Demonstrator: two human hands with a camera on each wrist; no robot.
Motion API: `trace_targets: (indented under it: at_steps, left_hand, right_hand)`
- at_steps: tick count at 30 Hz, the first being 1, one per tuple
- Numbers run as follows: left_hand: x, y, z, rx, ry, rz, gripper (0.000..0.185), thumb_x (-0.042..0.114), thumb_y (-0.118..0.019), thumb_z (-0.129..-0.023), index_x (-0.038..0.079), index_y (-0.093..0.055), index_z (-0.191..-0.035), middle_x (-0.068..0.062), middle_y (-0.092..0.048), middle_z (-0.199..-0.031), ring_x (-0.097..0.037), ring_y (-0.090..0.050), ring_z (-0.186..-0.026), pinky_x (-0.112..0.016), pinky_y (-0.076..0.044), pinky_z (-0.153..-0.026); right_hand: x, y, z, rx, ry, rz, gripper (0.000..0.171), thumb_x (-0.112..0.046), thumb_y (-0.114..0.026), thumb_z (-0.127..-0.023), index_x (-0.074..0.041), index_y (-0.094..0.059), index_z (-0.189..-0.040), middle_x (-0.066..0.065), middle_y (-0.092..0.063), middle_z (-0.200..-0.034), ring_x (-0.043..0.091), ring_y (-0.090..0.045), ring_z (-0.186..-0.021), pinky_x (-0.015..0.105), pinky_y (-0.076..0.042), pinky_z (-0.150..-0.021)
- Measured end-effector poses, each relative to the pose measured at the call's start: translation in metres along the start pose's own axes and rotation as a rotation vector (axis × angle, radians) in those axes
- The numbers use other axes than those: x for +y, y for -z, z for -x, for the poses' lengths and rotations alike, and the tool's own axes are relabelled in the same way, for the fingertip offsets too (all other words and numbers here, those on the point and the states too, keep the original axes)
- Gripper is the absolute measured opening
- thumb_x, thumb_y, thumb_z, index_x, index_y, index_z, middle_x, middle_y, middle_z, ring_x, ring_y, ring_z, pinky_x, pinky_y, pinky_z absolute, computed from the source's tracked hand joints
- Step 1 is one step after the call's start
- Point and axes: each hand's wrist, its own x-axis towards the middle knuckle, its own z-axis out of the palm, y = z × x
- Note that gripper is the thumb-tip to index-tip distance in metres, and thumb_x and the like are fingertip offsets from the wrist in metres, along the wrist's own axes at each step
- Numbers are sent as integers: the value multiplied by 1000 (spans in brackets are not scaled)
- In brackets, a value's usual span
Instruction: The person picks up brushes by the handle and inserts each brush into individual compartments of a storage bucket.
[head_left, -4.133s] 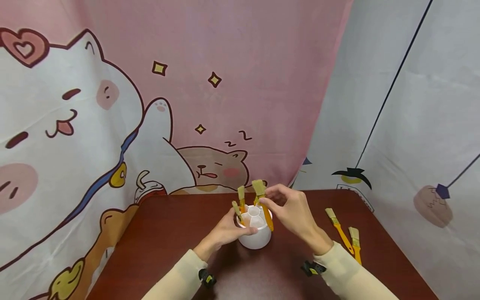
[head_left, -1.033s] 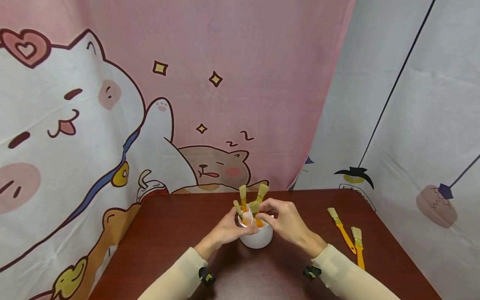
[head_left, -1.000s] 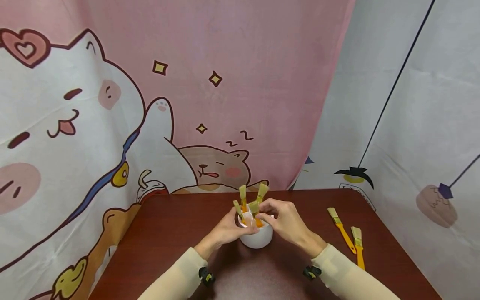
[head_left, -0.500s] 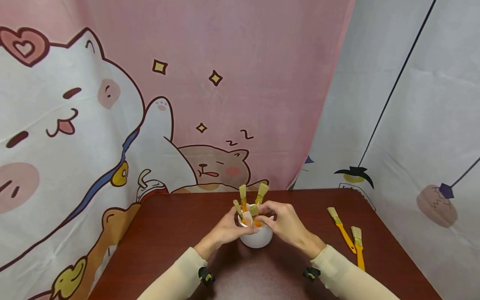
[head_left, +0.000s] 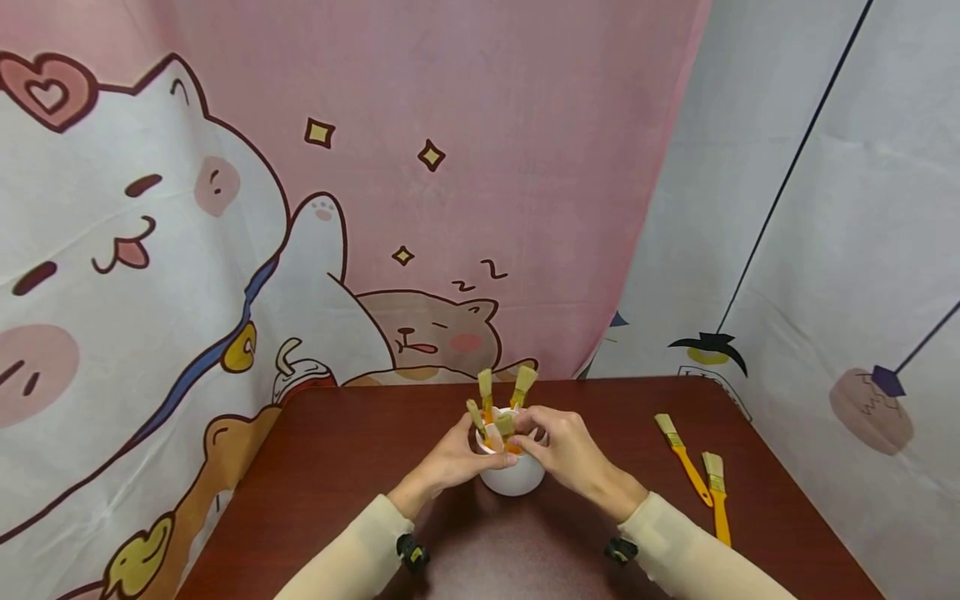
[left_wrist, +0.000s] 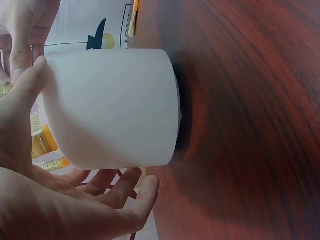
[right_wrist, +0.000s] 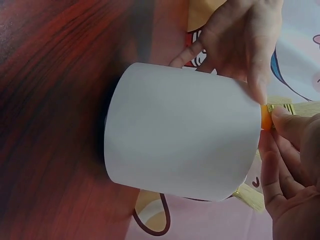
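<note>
Head view: backdrop cloth (head_left: 525,167), pink and white, printed "Z" twice; red-brown wooden surface (head_left: 360,450); one white holder (head_left: 512,479) bearing four brushes (head_left: 486,386); two loose brushes (head_left: 681,455) at right.
Left wrist view: plain holder wall; left grip (left_wrist: 60,197) curled round it.
Right wrist view: right grip (right_wrist: 295,160) pinching one brush at the rim.

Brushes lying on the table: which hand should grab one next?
Probably the right hand, after releasing the brush it pinches: the loose brushes lie on its side, while the left hand holds the white pot.
</note>
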Motion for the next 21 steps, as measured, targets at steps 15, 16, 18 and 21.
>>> trace_targets:
  at_steps: [15,16,18,21]
  left_hand:
    - [-2,1,-1,0,-43,-36,106,46,-101,-93,9,-43,-175,-15,-67,-163,-38,-63,-154,-72,-46,-131]
    - [-2,2,-1,-3,-47,-34,105,45,-101,-93,9,-44,-174,-15,-67,-163,-38,-63,-154,-71,-46,-131]
    - [-2,2,-1,-6,-53,-37,103,44,-101,-93,9,-45,-173,-15,-67,-164,-38,-63,-155,-71,-47,-131]
    - [-1,3,-2,-19,-64,-32,100,43,-100,-94,9,-47,-172,-15,-66,-165,-39,-63,-155,-71,-48,-130]
  right_hand:
    - [-1,0,9,-38,7,32,21,-7,-99,-91,-13,-86,-106,0,-84,-96,5,-76,-83,23,-64,-68]
    - [-1,0,10,-45,5,36,20,-7,-99,-92,-13,-86,-106,0,-84,-97,5,-77,-84,22,-64,-69]
    - [-1,1,11,-55,7,37,20,-7,-98,-93,-14,-87,-108,0,-86,-100,6,-77,-85,22,-65,-70]
    - [-1,4,11,-67,25,48,21,-7,-97,-94,-14,-88,-111,1,-87,-104,7,-78,-87,24,-66,-70]
